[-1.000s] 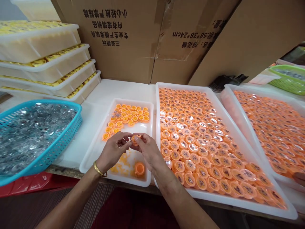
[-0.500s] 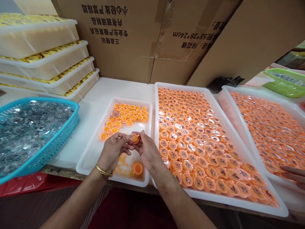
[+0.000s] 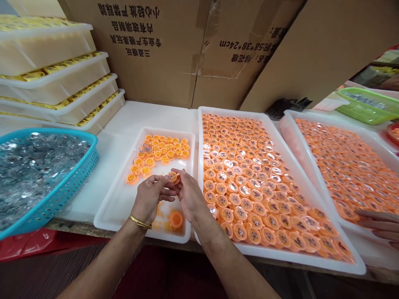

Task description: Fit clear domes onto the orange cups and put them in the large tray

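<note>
Between my two hands is a small orange plastic cup [image 3: 173, 177] with a printed clear lid on top. My left hand [image 3: 151, 194], with a gold bangle at the wrist, pinches its left edge. Fingers of my right hand [image 3: 188, 192] grip its right side. Both hands are above a small white tray [image 3: 116, 207]. Several open orange cups [image 3: 165, 151] with yellow bits inside stand at the tray's far end. Near its front edge are a lone orange cup [image 3: 176, 219] and scattered orange-yellow bits.
A large white tray [image 3: 280, 259] of lidded orange cups lies to the right, another tray [image 3: 288, 124] beyond it. Another person's hand [image 3: 378, 224] rests there. At left are a blue basket [image 3: 65, 187] of clear lids and stacked trays [image 3: 68, 89]. Cardboard boxes [image 3: 174, 79] stand behind.
The view has shifted slightly, so the scene sits a little further left. My hands still hold the cup, which is tilted slightly differently. The other person's hand remains at the far tray.
</note>
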Available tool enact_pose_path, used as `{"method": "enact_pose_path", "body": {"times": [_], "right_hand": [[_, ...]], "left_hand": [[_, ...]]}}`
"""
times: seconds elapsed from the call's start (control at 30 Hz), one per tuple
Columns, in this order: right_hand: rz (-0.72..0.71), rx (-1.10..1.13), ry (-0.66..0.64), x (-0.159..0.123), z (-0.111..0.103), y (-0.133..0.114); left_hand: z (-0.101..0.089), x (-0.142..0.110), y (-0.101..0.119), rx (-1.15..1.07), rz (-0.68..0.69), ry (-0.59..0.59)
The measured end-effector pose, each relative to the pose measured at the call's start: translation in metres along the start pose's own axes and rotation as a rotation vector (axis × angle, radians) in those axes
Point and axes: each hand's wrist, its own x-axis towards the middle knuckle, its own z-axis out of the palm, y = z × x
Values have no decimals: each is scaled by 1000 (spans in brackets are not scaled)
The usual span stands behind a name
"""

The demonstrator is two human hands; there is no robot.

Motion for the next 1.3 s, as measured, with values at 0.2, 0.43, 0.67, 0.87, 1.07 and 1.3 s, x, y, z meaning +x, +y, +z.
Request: {"method": "enact_pose_path", "body": {"times": [0.2, 0.43, 0.67, 0.87, 1.07, 1.3], "right_hand": [[-9, 43, 8, -1, 1, -2], [-35, 140, -13, 2, 2, -1], [-34, 116, -22, 1, 2, -2], [-24, 102, -26, 0, 2, -3], [-21, 111, -16, 1, 2, -4], [-34, 131, -21, 0, 3, -3]], "left_hand": [[-3, 3, 2, -255, -166, -37], [-9, 5, 7, -490, -342, -12], [-7, 1, 9, -451, -290, -34], [-7, -2, 4, -261, 14, -180], [-11, -1, 2, -213, 110, -243], [-13, -1, 3, -237, 123, -284]]}}
